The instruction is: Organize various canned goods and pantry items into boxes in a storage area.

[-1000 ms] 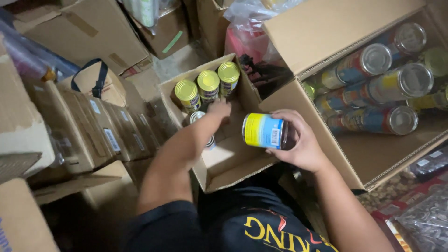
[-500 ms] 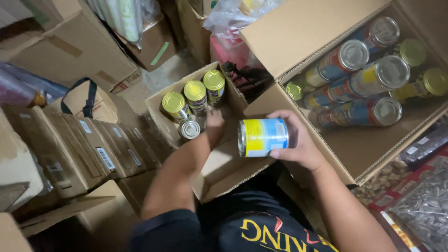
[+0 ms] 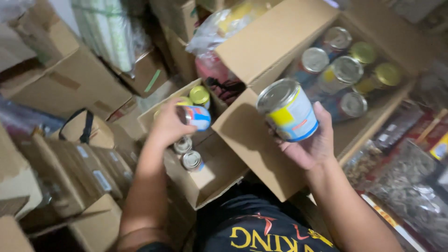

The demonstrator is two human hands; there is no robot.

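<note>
My right hand [image 3: 310, 142] holds a large tin can [image 3: 288, 110] with a yellow, white and blue label and a silver lid, tilted above the flap of a big cardboard box [image 3: 261, 154]. My left hand [image 3: 166, 123] grips a smaller can [image 3: 197, 116] with a blue and red label, lifted over a small open cardboard box [image 3: 205, 184]. Inside that small box stand two silver-topped cans [image 3: 186, 154] and a gold-lidded can [image 3: 199, 95] further back.
The big box at the right holds several cans [image 3: 345, 70] lying on their sides, some silver-lidded, some gold. Closed cardboard boxes [image 3: 70, 84] crowd the left. A plastic bag [image 3: 210, 42] sits at the back, packaged goods [image 3: 410, 177] at the right.
My left hand has picked a small can out of the small box and lifted it. My right hand has raised and tilted the large can. The camera has moved closer.
</note>
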